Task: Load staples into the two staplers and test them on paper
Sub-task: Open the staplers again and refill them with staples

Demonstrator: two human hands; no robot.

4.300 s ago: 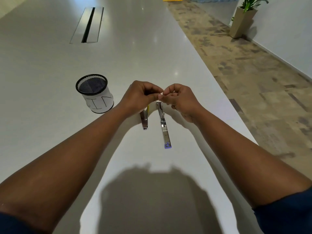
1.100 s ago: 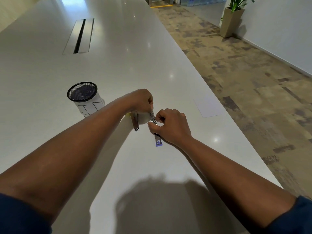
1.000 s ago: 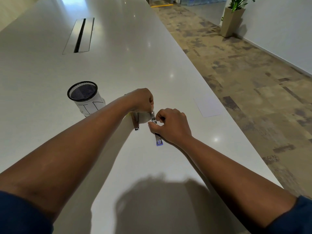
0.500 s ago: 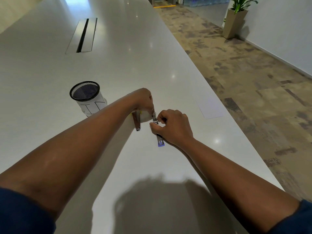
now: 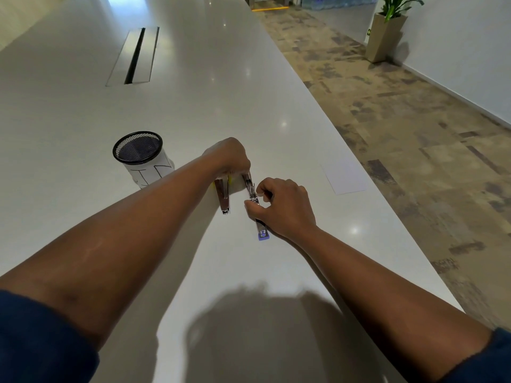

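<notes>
Two staplers lie opened flat side by side on the white table [image 5: 193, 100]. The blue-tipped stapler [image 5: 261, 230] is on the right, its metal staple channel running up toward my left hand [image 5: 229, 157], which presses down on its far end. My right hand [image 5: 282, 205] pinches at the channel's middle with thumb and forefinger; any staples between the fingers are too small to see. The yellow stapler [image 5: 223, 193] lies just left of it, its far end hidden under my left hand. A white sheet of paper [image 5: 345, 176] rests near the table's right edge.
A black mesh cup [image 5: 141, 157] with a white label stands to the left of the staplers. A cable slot [image 5: 134, 55] is set into the table far back. The right table edge drops to a patterned floor, with a planter [image 5: 385, 34] by the wall.
Both hands came down from in front of me onto the blue-tipped stapler. In the last second they stay almost still, the right fingers shifting slightly on the channel.
</notes>
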